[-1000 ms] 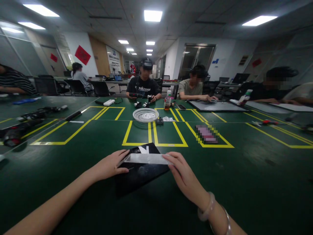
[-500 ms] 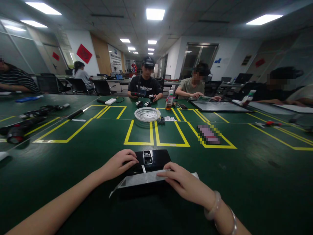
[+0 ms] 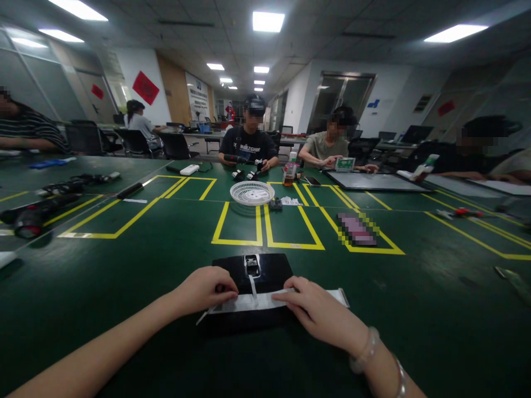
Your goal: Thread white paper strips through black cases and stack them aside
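Hands, two: the left hand is pinching the left part of the strip; the right hand is laying its fingers along the strip, but whether it is grasping cannot be told.
Strip, one, white: spanning the panel, reaching past its right edge, one narrow tab running up toward the opening.
Panel, one, black: resting on the counter before the person, showing one opening.
Bracelets, two: encircling the right forearm.
Basket, one, white: sitting farther ahead.
Bottles, two: standing beyond, rightward.
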`<move>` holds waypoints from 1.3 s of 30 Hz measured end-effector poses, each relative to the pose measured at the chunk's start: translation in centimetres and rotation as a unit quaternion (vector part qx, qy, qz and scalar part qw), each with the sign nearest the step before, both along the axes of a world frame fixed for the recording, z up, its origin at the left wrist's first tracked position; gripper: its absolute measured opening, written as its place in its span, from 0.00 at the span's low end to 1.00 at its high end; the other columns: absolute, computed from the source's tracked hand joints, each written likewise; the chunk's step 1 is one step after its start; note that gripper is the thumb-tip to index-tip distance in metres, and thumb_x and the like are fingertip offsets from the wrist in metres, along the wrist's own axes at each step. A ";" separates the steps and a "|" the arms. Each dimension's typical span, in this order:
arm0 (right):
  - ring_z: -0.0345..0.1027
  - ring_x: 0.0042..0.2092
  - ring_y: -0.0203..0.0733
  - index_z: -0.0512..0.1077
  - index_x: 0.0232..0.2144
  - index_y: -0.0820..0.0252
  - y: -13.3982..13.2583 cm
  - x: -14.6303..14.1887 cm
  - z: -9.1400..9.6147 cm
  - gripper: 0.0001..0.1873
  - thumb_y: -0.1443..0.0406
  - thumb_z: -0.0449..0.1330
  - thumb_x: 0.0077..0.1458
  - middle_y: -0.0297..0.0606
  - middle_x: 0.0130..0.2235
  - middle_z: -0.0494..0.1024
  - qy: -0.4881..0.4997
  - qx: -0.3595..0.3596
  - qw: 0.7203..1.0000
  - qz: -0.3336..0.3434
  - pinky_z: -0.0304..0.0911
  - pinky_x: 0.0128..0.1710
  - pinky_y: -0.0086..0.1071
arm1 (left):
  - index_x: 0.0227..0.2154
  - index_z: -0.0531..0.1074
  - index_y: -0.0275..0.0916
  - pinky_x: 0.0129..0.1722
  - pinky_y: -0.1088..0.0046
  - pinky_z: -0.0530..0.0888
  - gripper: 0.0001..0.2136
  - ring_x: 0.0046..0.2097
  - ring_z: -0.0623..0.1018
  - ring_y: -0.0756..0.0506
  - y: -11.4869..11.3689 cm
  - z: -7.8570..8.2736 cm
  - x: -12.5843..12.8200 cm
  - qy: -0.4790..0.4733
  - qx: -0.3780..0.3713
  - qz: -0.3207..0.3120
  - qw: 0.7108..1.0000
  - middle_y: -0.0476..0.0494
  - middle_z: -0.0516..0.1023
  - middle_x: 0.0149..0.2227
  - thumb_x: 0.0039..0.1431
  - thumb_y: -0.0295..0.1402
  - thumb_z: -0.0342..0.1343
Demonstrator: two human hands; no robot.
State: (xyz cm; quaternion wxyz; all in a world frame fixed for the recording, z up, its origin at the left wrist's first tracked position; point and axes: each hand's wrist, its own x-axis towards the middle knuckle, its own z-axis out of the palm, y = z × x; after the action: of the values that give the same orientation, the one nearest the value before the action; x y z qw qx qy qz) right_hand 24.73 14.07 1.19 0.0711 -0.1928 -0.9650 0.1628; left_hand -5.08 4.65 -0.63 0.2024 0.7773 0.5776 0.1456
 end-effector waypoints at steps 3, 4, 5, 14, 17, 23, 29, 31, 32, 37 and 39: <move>0.66 0.46 0.44 0.71 0.52 0.47 -0.2 -0.1 -0.1 0.20 0.71 0.51 0.63 0.39 0.47 0.70 -0.005 0.012 1.000 -0.004 0.65 0.46 0.40 | 0.39 0.79 0.43 0.40 0.72 0.68 0.09 0.40 0.76 0.46 -0.2 0.4 0.2 -0.001 0.000 -0.026 1.000 0.47 0.78 0.38 0.65 0.38 0.55; 0.66 0.46 0.44 0.71 0.52 0.47 -0.2 -0.2 -0.1 0.20 0.71 0.51 0.63 0.39 0.47 0.70 -0.005 0.017 1.000 -0.004 0.65 0.46 0.40 | 0.39 0.80 0.44 0.40 0.72 0.68 0.10 0.40 0.76 0.46 -0.2 0.5 0.3 -0.002 -0.005 -0.034 0.999 0.47 0.78 0.38 0.66 0.39 0.55; 0.66 0.46 0.44 0.71 0.52 0.48 -0.3 -0.2 -0.2 0.20 0.71 0.51 0.63 0.39 0.47 0.70 -0.005 0.022 1.000 -0.005 0.65 0.46 0.40 | 0.40 0.80 0.44 0.40 0.72 0.68 0.10 0.40 0.76 0.46 -0.3 0.7 0.3 -0.004 -0.010 -0.040 0.999 0.47 0.78 0.38 0.66 0.39 0.54; 0.63 0.52 0.47 0.69 0.53 0.51 -0.2 -0.6 -0.6 0.23 0.75 0.50 0.60 0.42 0.51 0.68 0.002 0.048 0.999 0.001 0.63 0.52 0.44 | 0.45 0.79 0.46 0.39 0.71 0.67 0.12 0.39 0.77 0.45 -0.5 1.2 0.7 -0.002 -0.016 -0.056 0.998 0.47 0.80 0.38 0.68 0.39 0.51; 0.63 0.52 0.46 0.70 0.53 0.51 -0.3 -0.6 -0.7 0.22 0.75 0.50 0.61 0.42 0.51 0.68 0.002 0.045 0.999 -0.003 0.63 0.52 0.44 | 0.47 0.77 0.47 0.37 0.72 0.66 0.12 0.38 0.77 0.46 -0.6 1.2 0.8 0.016 -0.005 -0.069 0.998 0.47 0.80 0.38 0.68 0.37 0.50; 0.64 0.53 0.47 0.71 0.50 0.52 -0.7 -0.6 -0.7 0.17 0.70 0.53 0.61 0.42 0.50 0.69 0.017 0.052 0.998 -0.018 0.62 0.54 0.46 | 0.48 0.77 0.46 0.33 0.74 0.65 0.13 0.35 0.77 0.47 -0.6 1.4 1.0 0.049 -0.001 -0.085 0.995 0.47 0.80 0.35 0.69 0.37 0.49; 0.62 0.54 0.48 0.67 0.56 0.51 -1.4 -1.4 -0.8 0.20 0.68 0.54 0.62 0.42 0.52 0.69 0.031 0.056 0.998 -0.005 0.60 0.55 0.46 | 0.47 0.78 0.46 0.32 0.76 0.64 0.13 0.35 0.77 0.48 -0.5 1.3 1.0 0.048 0.003 -0.083 0.995 0.48 0.80 0.36 0.69 0.37 0.49; 0.62 0.53 0.47 0.62 0.61 0.49 -1.9 -1.8 -0.9 0.24 0.66 0.54 0.63 0.42 0.53 0.68 0.022 0.051 0.998 0.013 0.61 0.54 0.45 | 0.47 0.78 0.46 0.32 0.76 0.64 0.12 0.35 0.76 0.48 -0.5 1.3 1.0 0.052 0.004 -0.082 0.995 0.48 0.79 0.35 0.69 0.37 0.49; 0.62 0.53 0.48 0.61 0.62 0.47 -2.1 -2.0 -1.0 0.25 0.65 0.54 0.64 0.41 0.53 0.68 0.012 0.051 0.998 0.020 0.62 0.53 0.45 | 0.47 0.78 0.46 0.31 0.75 0.64 0.12 0.35 0.76 0.48 -0.5 1.2 1.0 0.053 0.004 -0.082 0.995 0.48 0.79 0.35 0.69 0.37 0.50; 0.61 0.53 0.51 0.61 0.61 0.43 -2.9 -2.6 -1.3 0.24 0.58 0.56 0.64 0.41 0.54 0.67 -0.011 0.053 0.999 0.010 0.62 0.52 0.47 | 0.48 0.77 0.48 0.32 0.75 0.64 0.12 0.36 0.77 0.48 -0.4 0.9 0.7 0.042 0.001 -0.080 0.996 0.48 0.79 0.36 0.69 0.37 0.50; 0.61 0.53 0.50 0.61 0.61 0.42 -3.1 -2.7 -1.3 0.23 0.58 0.55 0.64 0.40 0.54 0.67 -0.011 0.049 0.999 0.001 0.62 0.52 0.48 | 0.47 0.78 0.48 0.33 0.75 0.65 0.12 0.36 0.77 0.48 -0.4 0.9 0.7 0.035 -0.005 -0.079 0.996 0.48 0.79 0.37 0.69 0.37 0.50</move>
State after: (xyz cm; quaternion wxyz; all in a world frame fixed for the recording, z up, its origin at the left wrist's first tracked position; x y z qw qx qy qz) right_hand 22.05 10.97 -0.11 0.0696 -0.1898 -0.9729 0.1127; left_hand -4.39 4.28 0.24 0.1972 0.8239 0.5220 0.0990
